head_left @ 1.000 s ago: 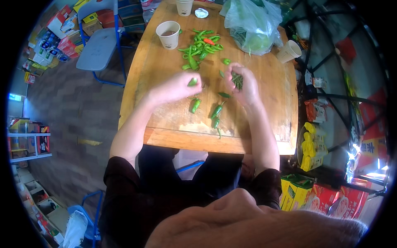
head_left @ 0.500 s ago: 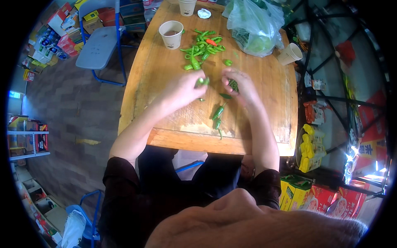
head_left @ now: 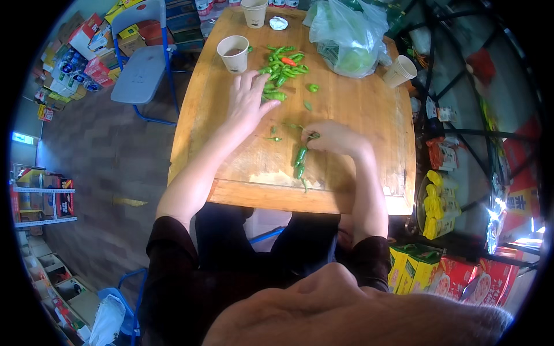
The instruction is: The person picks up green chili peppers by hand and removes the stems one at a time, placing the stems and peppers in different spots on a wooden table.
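Note:
With its fingers spread, my left hand (head_left: 247, 102) reaches over the near left edge of a pile of green chili peppers (head_left: 284, 72); nothing shows in its grasp. One red pepper (head_left: 288, 61) lies on that pile. Closer to me, my right hand (head_left: 334, 138) is closed, its fingertips pinched on a dark green chili pepper (head_left: 314, 136). Just below those fingertips, more dark green peppers (head_left: 300, 164) lie in a short line on the wooden table (head_left: 242, 167). Small green bits (head_left: 273, 138) are scattered between the hands. The right palm is hidden.
A paper cup (head_left: 234, 55) stands left of the pile, another (head_left: 254, 12) behind it beside a crumpled white wad (head_left: 278, 23). A plastic bag of greens (head_left: 349, 43) sits at the far right, with tilted stacked cups (head_left: 400, 71) near the table's right edge. A chair (head_left: 138, 78) stands left.
My left hand has opened and moved forward and left to the pile; the green thing in its fingers is gone. My right hand has come nearer and left, down to the dark green peppers.

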`<act>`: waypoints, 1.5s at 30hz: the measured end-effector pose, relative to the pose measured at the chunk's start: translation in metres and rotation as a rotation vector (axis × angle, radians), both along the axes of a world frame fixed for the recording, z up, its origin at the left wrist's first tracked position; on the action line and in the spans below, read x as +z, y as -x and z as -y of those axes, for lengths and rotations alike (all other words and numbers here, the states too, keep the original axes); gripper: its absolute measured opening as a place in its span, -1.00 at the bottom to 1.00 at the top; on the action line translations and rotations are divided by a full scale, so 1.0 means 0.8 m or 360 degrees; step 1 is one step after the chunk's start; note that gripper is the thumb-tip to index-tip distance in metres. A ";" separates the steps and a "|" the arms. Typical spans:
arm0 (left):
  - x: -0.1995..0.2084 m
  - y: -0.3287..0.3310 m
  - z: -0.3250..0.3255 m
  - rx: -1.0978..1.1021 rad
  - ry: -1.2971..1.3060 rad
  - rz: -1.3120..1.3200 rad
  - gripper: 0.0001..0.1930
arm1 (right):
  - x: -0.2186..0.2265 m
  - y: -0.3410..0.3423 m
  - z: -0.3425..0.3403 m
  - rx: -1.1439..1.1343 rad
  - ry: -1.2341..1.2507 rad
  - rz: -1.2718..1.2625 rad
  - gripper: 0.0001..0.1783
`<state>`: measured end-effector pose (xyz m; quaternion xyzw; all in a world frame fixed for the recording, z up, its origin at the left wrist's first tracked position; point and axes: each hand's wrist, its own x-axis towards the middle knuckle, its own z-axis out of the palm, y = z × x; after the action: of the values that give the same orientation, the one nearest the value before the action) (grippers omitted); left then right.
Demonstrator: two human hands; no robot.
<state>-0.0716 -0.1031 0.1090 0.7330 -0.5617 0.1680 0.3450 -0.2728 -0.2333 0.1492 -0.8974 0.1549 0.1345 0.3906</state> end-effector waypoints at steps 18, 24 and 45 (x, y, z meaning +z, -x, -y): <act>-0.013 0.104 -0.059 -0.0819 -0.0368 -0.0775 -0.57 | 0.019 0.033 0.060 -0.0563 -0.0703 0.0468 -0.77; 0.023 0.093 -0.089 -0.0306 -0.0145 0.0035 -0.62 | -0.002 0.040 0.086 -0.0654 -0.0826 0.0539 -0.77; 0.032 0.013 0.082 -0.0081 -0.0402 0.0560 -0.83 | -0.042 0.024 0.109 -0.0976 -0.1666 0.1027 -0.94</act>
<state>-0.0822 -0.1690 0.1345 0.7152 -0.6483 0.2130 0.1512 -0.2919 -0.3201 0.1158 -0.5013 0.1923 -0.1989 0.8199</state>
